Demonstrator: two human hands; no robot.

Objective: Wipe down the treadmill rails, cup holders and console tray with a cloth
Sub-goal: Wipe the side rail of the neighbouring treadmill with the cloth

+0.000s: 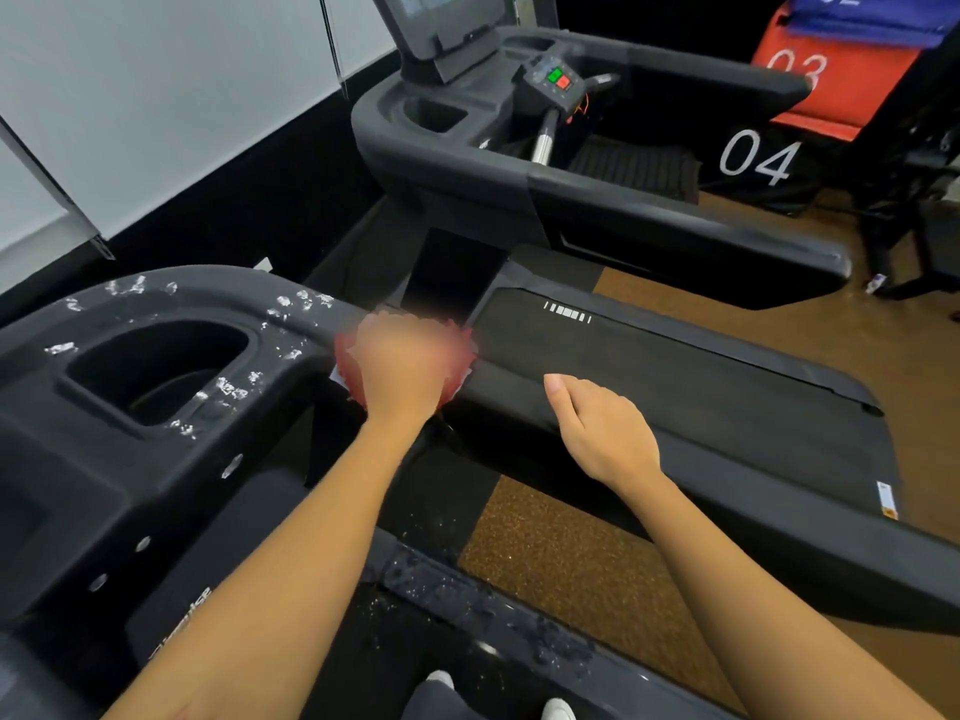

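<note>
On the treadmill rail (498, 389), the left hand (402, 363) is pressing a red cloth (348, 371), fingers curling around it; at 4 o'clock the right hand (602, 428) is hovering, fingers slack, empty. Foam flecks (231, 389) are dotting the 9 o'clock cup holder (156, 371).

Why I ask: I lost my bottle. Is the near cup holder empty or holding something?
Empty: the cup holder shows only its dark, bare recess, with white foam flecks around its rim.

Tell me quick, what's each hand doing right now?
Left hand: grips the red cloth on the rail.
Right hand: open, holding nothing.
</note>
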